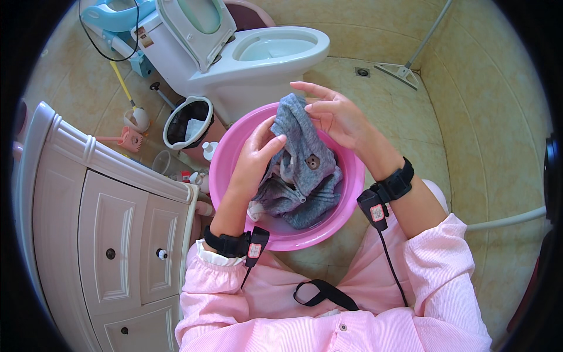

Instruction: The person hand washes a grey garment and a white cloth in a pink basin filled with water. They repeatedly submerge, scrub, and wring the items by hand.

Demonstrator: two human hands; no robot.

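Note:
A wet grey-blue knitted garment (316,147) with a zipper and a brown bear-face patch is partly lifted from a pink plastic basin (352,198). Its lower folds lie in cloudy water in the basin. On the garment's left side, my left hand (257,152) grips the raised ribbed end, thumb in front. My right hand (338,116) is at the other side of that end, index finger stretched out and another fingertip against the fabric. Whether it pinches the cloth is hidden. A small white cloth piece (256,211) shows at the basin's left.
Beyond the basin stands a white toilet (264,57), lid raised. To the left are a lined waste bin (206,136), a white pump bottle (209,149), a pink scoop (131,139) and a cream cabinet (112,211). A floor squeegee (404,72) leans by a floor drain (362,72).

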